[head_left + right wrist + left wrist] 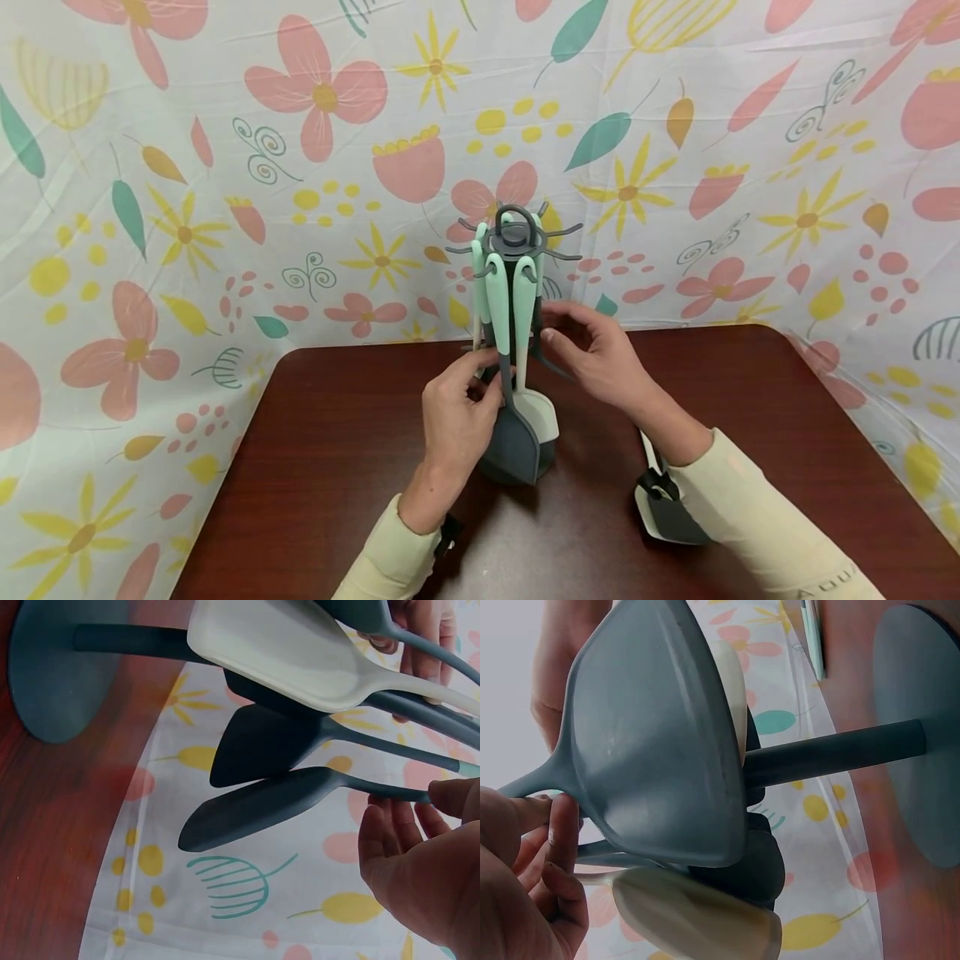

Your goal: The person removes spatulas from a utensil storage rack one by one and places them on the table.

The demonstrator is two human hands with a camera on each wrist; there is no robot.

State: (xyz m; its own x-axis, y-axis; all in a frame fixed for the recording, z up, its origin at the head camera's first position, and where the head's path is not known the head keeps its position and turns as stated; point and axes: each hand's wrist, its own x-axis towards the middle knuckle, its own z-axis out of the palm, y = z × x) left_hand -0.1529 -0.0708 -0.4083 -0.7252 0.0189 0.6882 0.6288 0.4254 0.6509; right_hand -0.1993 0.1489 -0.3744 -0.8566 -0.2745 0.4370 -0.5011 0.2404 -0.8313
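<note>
A dark grey utensil rack (513, 242) with a ring on top and outward hooks stands upright, hung with utensils that have mint-green handles. At its front, my left hand (457, 408) pinches the shaft of a broad dark grey turner (517, 442); the left wrist view shows thumb and fingers at its neck. To the right of the rack, my right hand (596, 354) holds the shaft of a dark grey spatula (259, 814), thumb on one side and fingers on the other. Between them hangs a cream turner (538, 414). Another dark grey turner (274, 742) hangs beside the spatula.
On the brown table (337, 467), to the right, lie more utensils (675, 517) with pale and dark heads and a black piece over them, partly covered by my right sleeve. A flower-patterned cloth (420, 283) hangs behind the table's far edge.
</note>
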